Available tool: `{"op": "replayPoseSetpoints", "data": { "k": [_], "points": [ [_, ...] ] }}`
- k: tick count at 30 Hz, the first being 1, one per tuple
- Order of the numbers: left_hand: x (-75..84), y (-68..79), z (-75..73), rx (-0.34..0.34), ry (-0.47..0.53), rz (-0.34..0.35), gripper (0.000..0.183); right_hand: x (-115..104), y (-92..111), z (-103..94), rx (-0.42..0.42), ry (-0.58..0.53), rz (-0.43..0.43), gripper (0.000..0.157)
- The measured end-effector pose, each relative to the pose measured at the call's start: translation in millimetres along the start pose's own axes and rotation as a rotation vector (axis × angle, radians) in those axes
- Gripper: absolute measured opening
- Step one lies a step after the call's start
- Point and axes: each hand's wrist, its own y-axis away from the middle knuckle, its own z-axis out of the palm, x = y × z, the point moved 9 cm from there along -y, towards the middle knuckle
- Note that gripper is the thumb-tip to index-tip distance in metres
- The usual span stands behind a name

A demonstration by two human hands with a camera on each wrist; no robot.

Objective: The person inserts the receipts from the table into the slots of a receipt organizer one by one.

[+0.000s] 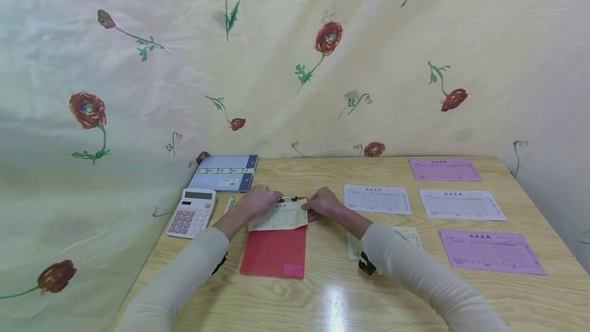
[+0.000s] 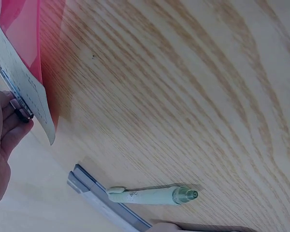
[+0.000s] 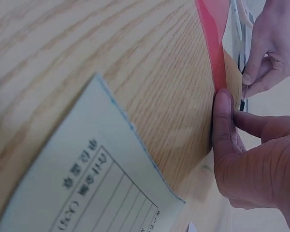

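A red clipboard (image 1: 274,252) lies on the table with a pale yellow printed form (image 1: 278,219) across its upper part. My left hand (image 1: 261,202) grips the metal clip (image 2: 17,94) at the board's top, thumb and fingers round it in the left wrist view. On the other side, my right hand (image 1: 324,203) pinches the right edge of the form and board, close to the clip. In the right wrist view, the right hand's fingers (image 3: 224,108) lie along the red edge. Another pale yellow form (image 3: 101,159) rests on the table below the right forearm.
Left of the clipboard are a calculator (image 1: 191,213), a pale green pen (image 2: 150,195) and a blue-grey folder (image 1: 226,173). To the right lie white forms (image 1: 377,200) and pink forms (image 1: 490,251). A flowered cloth (image 1: 286,55) hangs behind the table.
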Motion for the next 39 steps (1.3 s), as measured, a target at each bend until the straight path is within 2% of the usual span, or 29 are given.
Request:
{"op": "replayPoseSetpoints", "data": {
  "k": [8, 24, 39],
  "points": [
    [1.3, 0.4, -0.9, 0.009, -0.008, 0.008, 0.021, 1.0, 1.0, 0.1, -0.002, -0.016, 0.005, 0.017],
    [0.2, 0.0, 1.9, 0.007, -0.07, -0.003, 0.023, 5.9, 1.0, 0.6, 0.016, -0.126, 0.055, 0.023],
    [1.7, 0.1, 3.9, 0.013, -0.13, 0.006, 0.022, 7.3, -0.3, 0.2, 0.023, -0.119, 0.081, 0.024]
  ]
}}
